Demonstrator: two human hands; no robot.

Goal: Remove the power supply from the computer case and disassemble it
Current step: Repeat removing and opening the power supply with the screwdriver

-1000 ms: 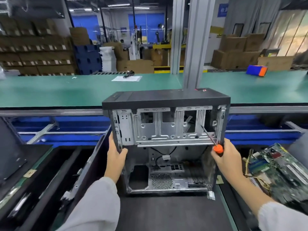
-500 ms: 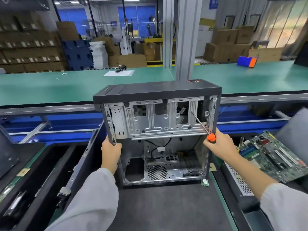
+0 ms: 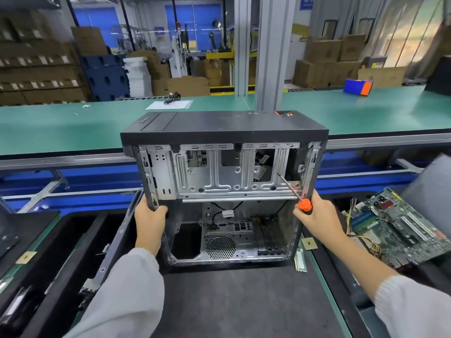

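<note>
Plainly, the computer case (image 3: 224, 167) stands open on the dark mat, its power-supply bay apparently vacant. Keep it squarely upright: the left hand (image 3: 149, 219) clamps its frame edge, while the right hand (image 3: 314, 217) wraps the screwdriver (image 3: 296, 193) against the opposite edge.

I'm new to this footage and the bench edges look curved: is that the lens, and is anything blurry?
Head view: wide-angle lens bows the green bench edge; computer case and both hands sharp; circuit board at the right edge stretched, slightly soft; even overhead light.
</note>
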